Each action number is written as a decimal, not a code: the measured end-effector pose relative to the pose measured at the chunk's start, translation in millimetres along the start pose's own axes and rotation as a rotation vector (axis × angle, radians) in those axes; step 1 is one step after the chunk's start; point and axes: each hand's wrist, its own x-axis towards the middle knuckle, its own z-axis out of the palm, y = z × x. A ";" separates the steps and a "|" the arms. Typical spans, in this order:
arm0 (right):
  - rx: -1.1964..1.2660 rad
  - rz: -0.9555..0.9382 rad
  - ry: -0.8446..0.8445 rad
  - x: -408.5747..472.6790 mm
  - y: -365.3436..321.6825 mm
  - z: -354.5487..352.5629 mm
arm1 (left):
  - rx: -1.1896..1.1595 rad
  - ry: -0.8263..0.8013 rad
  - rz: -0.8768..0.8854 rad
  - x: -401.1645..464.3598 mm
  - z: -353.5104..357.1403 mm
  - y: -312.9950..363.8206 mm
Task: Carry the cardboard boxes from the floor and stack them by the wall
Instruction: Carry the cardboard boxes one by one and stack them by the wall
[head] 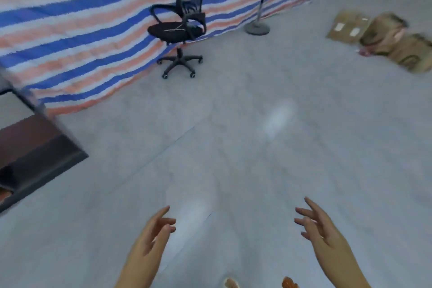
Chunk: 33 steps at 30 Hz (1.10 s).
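Observation:
Brown cardboard boxes lie on the grey floor at the far right: a flat one with white labels, a crumpled one beside it, and another at the frame's edge. My left hand and my right hand are held out low in front of me, palms facing each other, fingers apart, holding nothing. Both hands are far from the boxes. The picture is blurred by motion.
A black mesh office chair stands against a blue, white and orange striped tarp wall. A pole stand with a round base is to its right. A dark shelf unit juts in at the left.

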 end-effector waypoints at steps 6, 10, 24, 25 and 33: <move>0.100 0.174 0.320 1.0 41.9 -64.7 | 0.136 -0.284 0.127 66.9 91.3 62.7; 0.139 0.265 0.441 15.4 57.2 -78.8 | 0.186 -0.400 0.133 99.3 143.0 83.8; 0.277 0.239 0.652 223.6 18.7 -152.9 | 0.297 -0.674 0.263 293.6 322.6 217.2; 0.288 0.244 0.674 230.6 19.9 -160.2 | 0.306 -0.693 0.272 302.8 337.5 226.4; 0.346 0.367 0.816 292.7 59.5 -245.3 | 0.372 -0.835 0.292 339.5 487.2 274.8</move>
